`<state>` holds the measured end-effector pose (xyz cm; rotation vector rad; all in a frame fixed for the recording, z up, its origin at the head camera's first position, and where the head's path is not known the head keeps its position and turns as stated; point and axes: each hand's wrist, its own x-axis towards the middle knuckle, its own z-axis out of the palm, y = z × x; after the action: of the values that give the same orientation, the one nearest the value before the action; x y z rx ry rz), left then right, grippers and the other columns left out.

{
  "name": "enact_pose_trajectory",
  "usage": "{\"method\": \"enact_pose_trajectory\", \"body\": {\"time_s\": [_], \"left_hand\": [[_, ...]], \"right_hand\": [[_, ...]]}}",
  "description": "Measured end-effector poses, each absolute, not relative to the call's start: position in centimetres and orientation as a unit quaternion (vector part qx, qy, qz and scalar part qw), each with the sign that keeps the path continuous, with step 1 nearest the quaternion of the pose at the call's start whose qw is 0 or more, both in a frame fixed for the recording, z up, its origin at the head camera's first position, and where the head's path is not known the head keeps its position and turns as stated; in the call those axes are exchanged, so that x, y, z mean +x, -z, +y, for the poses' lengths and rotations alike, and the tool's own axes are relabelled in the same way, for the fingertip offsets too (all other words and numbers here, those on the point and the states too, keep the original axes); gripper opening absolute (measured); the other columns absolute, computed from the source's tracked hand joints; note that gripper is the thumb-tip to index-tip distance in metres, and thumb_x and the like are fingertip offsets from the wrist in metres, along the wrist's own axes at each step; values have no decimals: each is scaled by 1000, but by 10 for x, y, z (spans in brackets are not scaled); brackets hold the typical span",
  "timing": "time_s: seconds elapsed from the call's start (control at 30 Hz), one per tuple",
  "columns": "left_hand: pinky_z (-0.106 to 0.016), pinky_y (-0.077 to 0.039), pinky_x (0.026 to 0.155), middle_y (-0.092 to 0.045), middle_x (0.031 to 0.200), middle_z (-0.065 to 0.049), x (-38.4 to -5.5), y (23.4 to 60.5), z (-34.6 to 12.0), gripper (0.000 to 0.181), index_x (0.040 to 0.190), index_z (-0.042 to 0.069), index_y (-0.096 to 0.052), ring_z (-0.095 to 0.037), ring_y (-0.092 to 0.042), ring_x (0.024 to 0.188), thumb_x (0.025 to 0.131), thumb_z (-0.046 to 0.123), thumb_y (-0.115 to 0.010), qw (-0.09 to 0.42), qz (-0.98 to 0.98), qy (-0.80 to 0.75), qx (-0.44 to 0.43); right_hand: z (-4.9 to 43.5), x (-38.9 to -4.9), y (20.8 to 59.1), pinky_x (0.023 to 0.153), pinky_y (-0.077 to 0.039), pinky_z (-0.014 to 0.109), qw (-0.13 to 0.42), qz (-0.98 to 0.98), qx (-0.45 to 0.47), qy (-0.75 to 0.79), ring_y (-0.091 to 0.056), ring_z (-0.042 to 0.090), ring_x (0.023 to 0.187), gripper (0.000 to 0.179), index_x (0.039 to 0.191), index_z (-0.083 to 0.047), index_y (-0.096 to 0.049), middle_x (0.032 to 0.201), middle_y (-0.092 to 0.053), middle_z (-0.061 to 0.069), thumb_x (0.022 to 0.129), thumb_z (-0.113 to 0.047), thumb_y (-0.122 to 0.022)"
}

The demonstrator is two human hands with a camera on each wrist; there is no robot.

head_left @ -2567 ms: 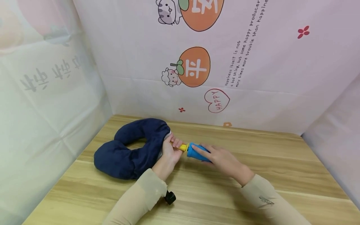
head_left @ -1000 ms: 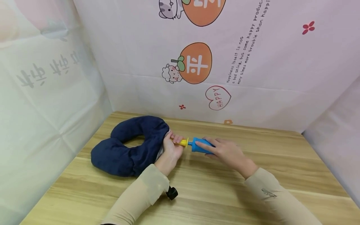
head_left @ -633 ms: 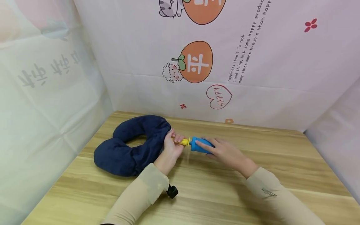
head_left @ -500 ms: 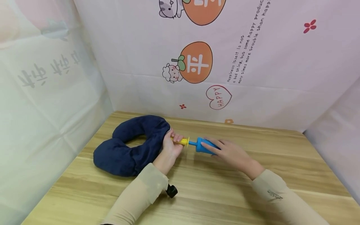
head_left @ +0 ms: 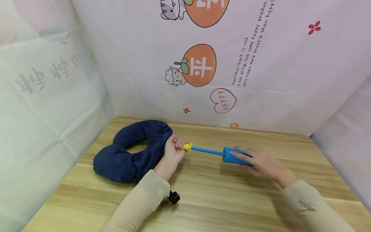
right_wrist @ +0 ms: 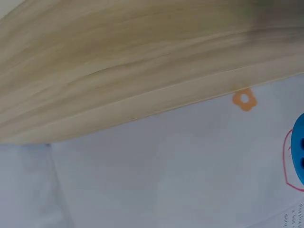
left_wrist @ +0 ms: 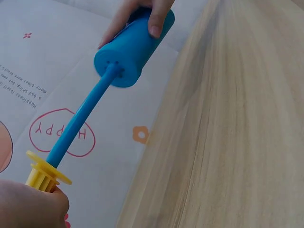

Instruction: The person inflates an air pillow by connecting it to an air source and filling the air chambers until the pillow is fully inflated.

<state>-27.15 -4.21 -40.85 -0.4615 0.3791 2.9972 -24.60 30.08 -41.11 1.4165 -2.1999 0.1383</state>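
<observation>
A navy U-shaped neck pillow (head_left: 124, 164) lies on the table at the left in the head view. Against its right side, my left hand (head_left: 174, 153) grips the yellow nozzle end (left_wrist: 42, 175) of a hand pump. Where the nozzle meets the pillow is hidden by my fingers. My right hand (head_left: 263, 162) holds the pump's blue barrel (head_left: 232, 156) to the right. Between the two hands a long blue rod (head_left: 207, 150) is exposed. Only the edge of the blue barrel (right_wrist: 299, 149) shows in the right wrist view.
The wood-grain table (head_left: 220, 203) meets a white printed cloth (head_left: 261, 106) at the back, with more cloth at both sides. A black wrist-camera piece (head_left: 174, 197) sticks out below my left wrist.
My right hand has drawn the blue barrel to the right, away from my left hand, after shorter back-and-forth strokes. Much more of the rod shows. The left hand and pillow stay nearly in place.
</observation>
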Motion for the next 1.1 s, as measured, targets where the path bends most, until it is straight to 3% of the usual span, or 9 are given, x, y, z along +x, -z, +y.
{"method": "enact_pose_trajectory", "body": {"time_s": [0.27,0.43,0.73,0.83,0.93,1.0,1.1], "left_hand": [[-29,-37,74,-33,49,4,-272,410,-41,49,63,15,-36,-10,-33,43,111,19,-39,33,139,-979,-145],[-29,-37,73,-33,49,5,-272,411,-35,49,63,15,-36,-10,-33,43,111,18,-40,22,136,-981,-137],[-25,-35,64,-32,49,4,-270,408,-22,48,63,14,-37,-10,-32,42,110,17,-41,8,105,-985,-139],[-25,-35,62,-32,50,4,-267,407,-15,46,64,14,-37,-10,-32,42,110,16,-41,6,108,-984,-143],[-24,-35,62,-32,50,4,-266,407,-12,46,65,14,-37,-10,-32,42,111,16,-40,9,114,-983,-143],[-25,-35,63,-32,50,4,-266,407,-13,46,65,14,-36,-10,-32,43,111,16,-39,17,119,-983,-141],[-25,-34,64,-31,50,4,-267,408,-16,46,65,14,-36,-10,-31,44,111,17,-38,29,123,-982,-141]], "right_hand": [[304,-243,409,70,-60,44,277,-807,521,-33,-72,27,94,51,147,-13,-56,134,-64,14,111,-44,-37],[282,-243,406,69,-59,46,284,-809,514,-25,-71,30,91,54,147,-13,-55,134,-64,15,111,-44,-29],[234,-249,409,71,-60,44,294,-802,518,-45,-71,29,86,54,146,-10,-55,132,-64,17,111,-43,-31],[221,-247,404,73,-60,43,280,-813,509,-45,-71,29,88,49,148,-11,-53,131,-64,16,105,-35,-59],[208,-245,399,75,-60,42,267,-822,501,-41,-71,29,90,70,149,-11,-53,131,-64,15,87,-23,-85],[203,-244,398,75,-60,42,264,-824,499,-41,-71,29,90,79,148,-11,-55,130,-64,15,78,-18,-91],[201,-244,398,75,-60,42,258,-825,501,-46,-71,29,90,80,147,-10,-55,129,-65,16,77,-18,-92]]}}
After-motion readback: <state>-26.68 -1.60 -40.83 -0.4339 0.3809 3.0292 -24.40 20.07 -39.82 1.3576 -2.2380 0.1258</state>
